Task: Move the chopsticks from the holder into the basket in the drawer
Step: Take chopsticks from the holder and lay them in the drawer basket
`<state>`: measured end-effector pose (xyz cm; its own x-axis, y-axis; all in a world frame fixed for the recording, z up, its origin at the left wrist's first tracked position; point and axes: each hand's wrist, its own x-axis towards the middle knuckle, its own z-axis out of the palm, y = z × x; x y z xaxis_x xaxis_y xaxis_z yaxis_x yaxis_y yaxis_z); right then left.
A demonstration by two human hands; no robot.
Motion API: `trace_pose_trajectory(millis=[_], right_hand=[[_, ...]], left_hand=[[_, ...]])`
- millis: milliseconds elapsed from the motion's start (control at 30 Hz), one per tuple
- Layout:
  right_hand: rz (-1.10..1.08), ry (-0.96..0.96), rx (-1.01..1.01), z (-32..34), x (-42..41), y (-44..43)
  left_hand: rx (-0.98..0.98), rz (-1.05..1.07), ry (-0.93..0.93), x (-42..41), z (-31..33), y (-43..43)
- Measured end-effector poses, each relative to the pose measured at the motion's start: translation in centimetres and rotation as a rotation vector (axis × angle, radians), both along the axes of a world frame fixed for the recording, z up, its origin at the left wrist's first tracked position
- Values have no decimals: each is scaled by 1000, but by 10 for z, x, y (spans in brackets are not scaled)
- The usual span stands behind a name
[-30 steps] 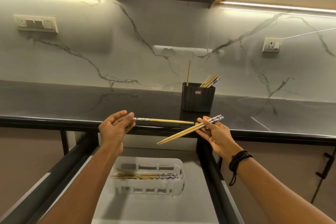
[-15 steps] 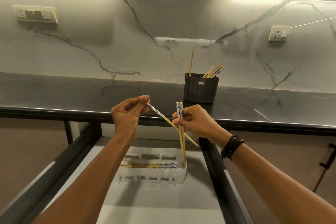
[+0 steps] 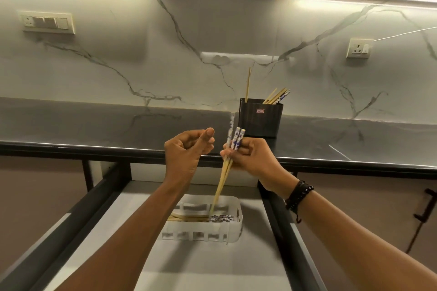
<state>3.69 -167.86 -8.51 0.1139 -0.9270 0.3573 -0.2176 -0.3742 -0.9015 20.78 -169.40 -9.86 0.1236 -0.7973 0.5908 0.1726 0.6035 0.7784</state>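
My right hand (image 3: 250, 156) grips chopstick bundle (image 3: 224, 172) near patterned tops, tips down inside white basket (image 3: 236, 231) in open drawer (image 3: 212, 267). Left hand (image 3: 186, 149) just beside, loosely curled, empty. Spare chopsticks (image 3: 276, 95) in black holder (image 3: 260, 120) on worktop (image 3: 94, 130).

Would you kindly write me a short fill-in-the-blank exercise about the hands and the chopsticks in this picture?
1. The right hand grips a bundle of chopsticks whose tips point down into the ____ basket.
2. The left hand holds ____.
3. The black holder on the countertop is not yet ____.
Missing words: white; nothing; empty.
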Motion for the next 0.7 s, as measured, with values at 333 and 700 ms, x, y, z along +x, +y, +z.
trace_pose_trajectory(millis=[333,700], right_hand=[[89,-740,199,-11,-12,-12],[286,-873,257,-20,-3,-13]], left_hand=[[624,-316,-283,-22,-17,5],[520,-497,569,-8,-17,-6]])
